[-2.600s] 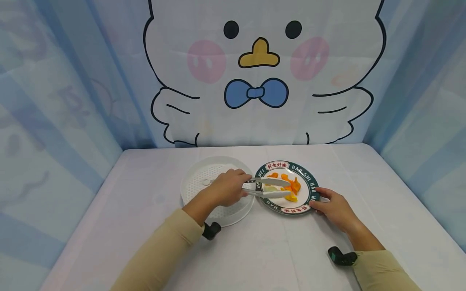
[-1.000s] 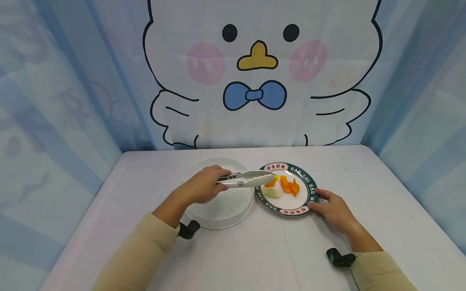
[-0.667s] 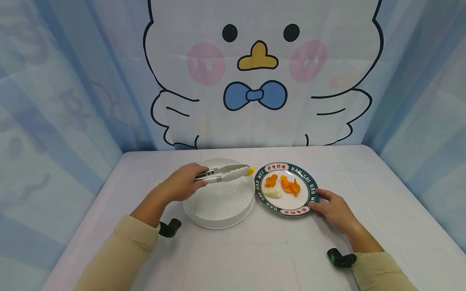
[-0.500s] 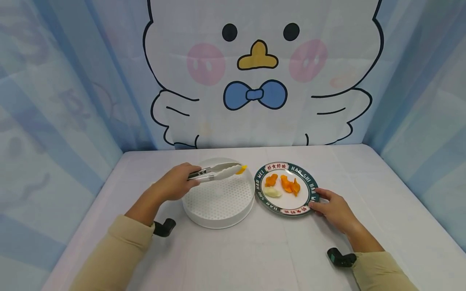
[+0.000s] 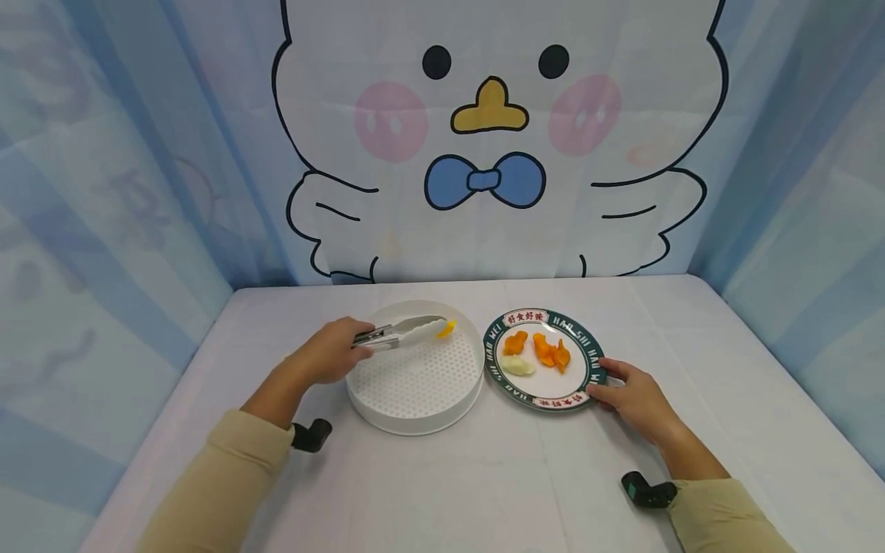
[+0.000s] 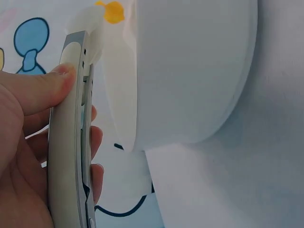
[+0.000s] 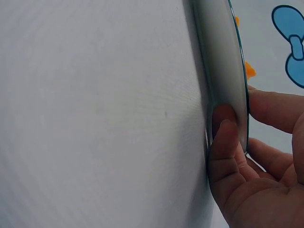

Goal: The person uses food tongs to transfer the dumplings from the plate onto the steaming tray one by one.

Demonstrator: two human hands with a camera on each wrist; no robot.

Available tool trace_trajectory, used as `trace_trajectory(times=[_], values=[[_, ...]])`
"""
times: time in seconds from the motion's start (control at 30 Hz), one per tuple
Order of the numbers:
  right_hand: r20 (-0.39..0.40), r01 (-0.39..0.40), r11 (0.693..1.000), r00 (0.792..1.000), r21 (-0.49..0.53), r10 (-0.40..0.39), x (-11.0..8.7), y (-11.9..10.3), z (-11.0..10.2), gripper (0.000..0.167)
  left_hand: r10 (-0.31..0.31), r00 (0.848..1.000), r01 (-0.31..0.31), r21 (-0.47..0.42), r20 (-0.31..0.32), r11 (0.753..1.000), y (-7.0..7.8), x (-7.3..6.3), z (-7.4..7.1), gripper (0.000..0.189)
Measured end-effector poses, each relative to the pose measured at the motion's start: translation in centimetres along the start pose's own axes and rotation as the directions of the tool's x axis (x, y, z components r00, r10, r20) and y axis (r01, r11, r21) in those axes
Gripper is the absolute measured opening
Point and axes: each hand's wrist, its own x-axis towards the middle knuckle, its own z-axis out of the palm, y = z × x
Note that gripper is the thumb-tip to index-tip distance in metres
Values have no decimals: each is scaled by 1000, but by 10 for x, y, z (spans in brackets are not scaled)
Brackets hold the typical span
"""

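My left hand point(image 5: 330, 351) grips metal tongs point(image 5: 401, 332) with pale tips, thumb on one arm and fingers round the other in the left wrist view. A small yellow piece of food point(image 5: 446, 329) is at the tips, over the right half of a round white perforated steamer tray point(image 5: 415, 384). Whether the piece touches the tray I cannot tell. My right hand point(image 5: 636, 395) pinches the right rim of a green-edged plate point(image 5: 588, 346). On the plate lie orange pieces point(image 5: 544, 350) and a pale green piece point(image 5: 517, 365). In the right wrist view, fingertips point(image 7: 225, 135) reach the plate's underside.
The tray and plate stand side by side on a white-covered table point(image 5: 470, 491), almost touching. Behind the table hangs a cartoon-printed curtain point(image 5: 498, 238), with blue curtains on both sides. Black wrist cameras point(image 5: 313, 435) stick out beside each sleeve.
The left hand and tongs have moved left from the plate to over the tray, carrying the yellow piece off the plate. Lately they have shifted slightly left and down. The right hand has stayed on the rim.
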Motion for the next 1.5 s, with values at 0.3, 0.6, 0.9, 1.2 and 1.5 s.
trace_trajectory(times=[0.3,0.6,0.9,1.2,1.5], values=[[3,-3,1000,1000,12,2,1,3,2,74,11,1000,-11,17,2,1000,7,10,11,49],[9,20,1000,1000,3,-20,-2,0,-1,74,20,1000,-18,85,-21,996,10,7,11,50],[10,18,1000,1000,-8,-18,-1,1,0,74,68,996,-61,106,-58,993,20,-5,2,56],[4,6,1000,1000,-19,-5,-1,0,0,73,123,992,-118,185,-16,976,51,-7,8,57],[2,3,1000,1000,-23,-3,-2,0,0,74,172,985,-172,212,18,962,77,-2,27,55]])
